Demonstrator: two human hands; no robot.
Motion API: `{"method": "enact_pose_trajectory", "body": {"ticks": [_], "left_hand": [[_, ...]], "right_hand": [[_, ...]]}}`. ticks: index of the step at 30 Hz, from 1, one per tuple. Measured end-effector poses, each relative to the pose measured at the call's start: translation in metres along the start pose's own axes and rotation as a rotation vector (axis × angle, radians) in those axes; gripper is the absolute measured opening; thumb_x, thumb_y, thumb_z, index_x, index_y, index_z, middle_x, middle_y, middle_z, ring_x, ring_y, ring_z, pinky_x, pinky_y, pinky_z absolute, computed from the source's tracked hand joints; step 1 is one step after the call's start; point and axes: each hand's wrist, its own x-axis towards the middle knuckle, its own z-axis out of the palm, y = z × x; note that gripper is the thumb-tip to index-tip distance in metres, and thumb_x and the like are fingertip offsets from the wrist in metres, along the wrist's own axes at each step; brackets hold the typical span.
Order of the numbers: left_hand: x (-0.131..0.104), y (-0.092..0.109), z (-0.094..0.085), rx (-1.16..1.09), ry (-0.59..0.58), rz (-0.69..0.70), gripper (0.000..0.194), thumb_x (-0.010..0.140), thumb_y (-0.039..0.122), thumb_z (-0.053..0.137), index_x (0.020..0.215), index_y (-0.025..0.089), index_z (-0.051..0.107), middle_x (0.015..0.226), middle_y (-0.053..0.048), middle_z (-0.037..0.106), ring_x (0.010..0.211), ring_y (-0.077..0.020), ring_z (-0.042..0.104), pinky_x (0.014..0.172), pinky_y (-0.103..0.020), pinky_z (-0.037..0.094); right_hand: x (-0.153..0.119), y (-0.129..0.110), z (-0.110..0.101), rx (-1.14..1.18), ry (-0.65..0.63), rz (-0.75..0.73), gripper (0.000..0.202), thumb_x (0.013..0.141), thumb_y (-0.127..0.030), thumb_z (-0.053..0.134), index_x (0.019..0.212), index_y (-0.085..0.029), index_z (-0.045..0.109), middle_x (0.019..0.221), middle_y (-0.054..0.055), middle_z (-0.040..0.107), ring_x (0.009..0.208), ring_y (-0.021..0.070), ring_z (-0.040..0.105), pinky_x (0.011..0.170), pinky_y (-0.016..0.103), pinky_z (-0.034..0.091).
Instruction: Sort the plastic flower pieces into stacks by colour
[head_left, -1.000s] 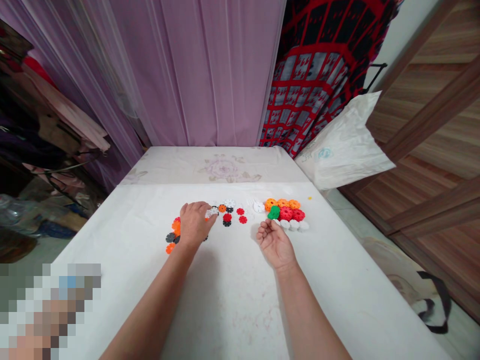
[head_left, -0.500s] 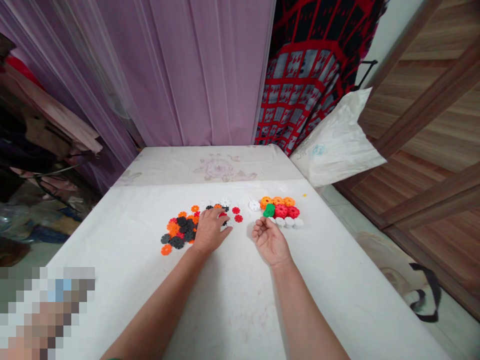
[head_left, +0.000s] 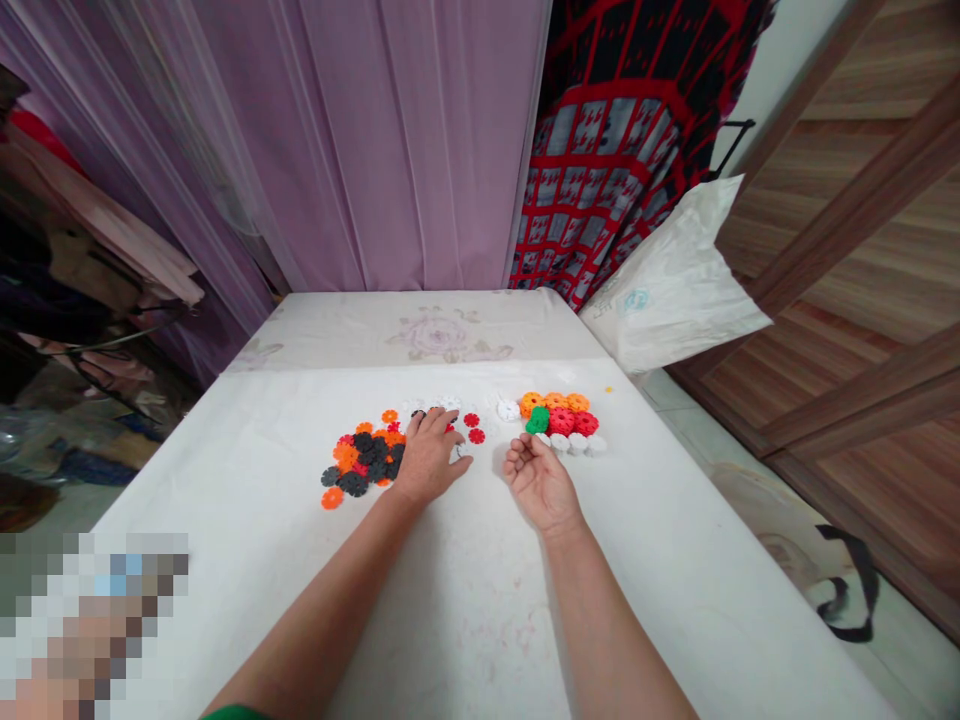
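Observation:
My left hand (head_left: 430,464) reaches over the right side of a loose pile of notched plastic discs, black (head_left: 355,484), orange (head_left: 331,498) and red, palm down with its fingers spread. It covers part of the pile. Close to its fingertips lie two red discs (head_left: 475,436), and white discs (head_left: 448,404) lie just beyond. My right hand (head_left: 546,490) rests palm up on the table, fingers curled in; anything inside them is hidden. Just past it sit grouped discs: orange (head_left: 555,402), red (head_left: 562,421), green (head_left: 537,420) and white (head_left: 577,443).
A white cloth with a floral far end covers the table (head_left: 480,620). A small yellow piece (head_left: 609,390) lies at the right. A white bag (head_left: 667,285) stands past the right edge. Purple curtains (head_left: 405,150) hang behind, and clothes hang at the left.
My left hand has shifted slightly right over the pile, uncovering more black discs on its left. My right hand and the grouped discs stay put.

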Motion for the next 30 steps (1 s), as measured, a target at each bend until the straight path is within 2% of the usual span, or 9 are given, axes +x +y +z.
{"method": "enact_pose_trajectory", "body": {"ticks": [3,6,9,11,14,18,24,27,30], "left_hand": [[0.000,0.006,0.007,-0.009,-0.008,0.007,0.022,0.079,0.037,0.069,0.096,0.024,0.073,0.140,-0.009,0.057,0.136,-0.0331,0.044,0.114,-0.059,0.030],[-0.003,0.004,0.009,0.005,0.002,0.019,0.035,0.080,0.044,0.068,0.109,0.025,0.070,0.142,-0.010,0.055,0.136,-0.0333,0.043,0.113,-0.059,0.030],[-0.009,-0.007,0.002,0.073,0.067,-0.022,0.046,0.084,0.049,0.062,0.124,0.025,0.064,0.144,-0.013,0.052,0.137,-0.0349,0.041,0.112,-0.060,0.030],[-0.015,-0.014,-0.004,0.138,0.103,-0.066,0.042,0.090,0.044,0.055,0.127,0.027,0.063,0.146,-0.014,0.049,0.140,-0.0364,0.038,0.111,-0.062,0.028],[-0.022,-0.020,-0.010,0.197,0.111,-0.086,0.036,0.092,0.038,0.052,0.124,0.031,0.066,0.150,-0.011,0.046,0.143,-0.0369,0.033,0.113,-0.063,0.024],[-0.025,-0.016,-0.012,0.188,0.091,-0.055,0.032,0.091,0.037,0.053,0.118,0.035,0.069,0.149,-0.008,0.047,0.142,-0.0367,0.034,0.114,-0.064,0.022],[-0.027,-0.017,-0.016,0.132,0.139,-0.040,0.031,0.094,0.037,0.048,0.085,0.029,0.077,0.137,-0.004,0.060,0.137,-0.0338,0.042,0.114,-0.062,0.023],[-0.028,-0.020,-0.015,0.123,0.160,-0.065,0.027,0.093,0.037,0.050,0.099,0.031,0.076,0.136,-0.005,0.060,0.137,-0.0336,0.042,0.114,-0.062,0.023],[-0.028,-0.020,-0.010,0.146,0.121,-0.068,0.034,0.091,0.042,0.052,0.119,0.031,0.069,0.145,-0.010,0.052,0.140,-0.0373,0.037,0.114,-0.064,0.022]], "right_hand": [[0.001,0.000,-0.001,-0.002,-0.004,-0.008,0.009,0.076,-0.022,0.075,0.076,-0.019,0.066,0.069,-0.002,0.069,0.060,0.0087,0.063,0.057,0.020,0.055],[0.001,0.001,-0.002,-0.004,-0.003,-0.005,0.009,0.076,-0.022,0.075,0.076,-0.019,0.066,0.069,-0.002,0.069,0.060,0.0087,0.062,0.057,0.020,0.055],[0.002,0.000,-0.003,-0.017,-0.012,-0.010,0.009,0.076,-0.022,0.075,0.077,-0.020,0.066,0.071,-0.002,0.069,0.061,0.0093,0.063,0.058,0.021,0.055],[0.002,0.000,-0.004,-0.018,-0.006,-0.011,0.009,0.076,-0.022,0.075,0.077,-0.020,0.066,0.071,-0.002,0.069,0.061,0.0095,0.063,0.058,0.021,0.055],[0.001,0.000,-0.003,-0.012,0.013,-0.003,0.010,0.075,-0.021,0.076,0.076,-0.019,0.066,0.070,-0.002,0.069,0.061,0.0089,0.063,0.058,0.020,0.054],[0.000,0.000,-0.001,-0.019,0.014,-0.004,0.013,0.073,-0.022,0.077,0.077,-0.019,0.066,0.069,-0.003,0.069,0.061,0.0079,0.063,0.058,0.019,0.054],[0.000,-0.001,0.001,-0.019,0.026,-0.008,0.013,0.074,-0.022,0.077,0.076,-0.020,0.065,0.069,-0.004,0.069,0.060,0.0076,0.062,0.057,0.018,0.054],[0.000,-0.001,0.001,-0.027,0.017,-0.010,0.011,0.075,-0.022,0.076,0.076,-0.020,0.065,0.069,-0.003,0.069,0.060,0.0085,0.063,0.057,0.020,0.055],[0.000,0.000,0.000,-0.028,0.014,-0.016,0.011,0.075,-0.022,0.076,0.076,-0.020,0.065,0.069,-0.003,0.069,0.060,0.0088,0.063,0.056,0.020,0.055]]}}
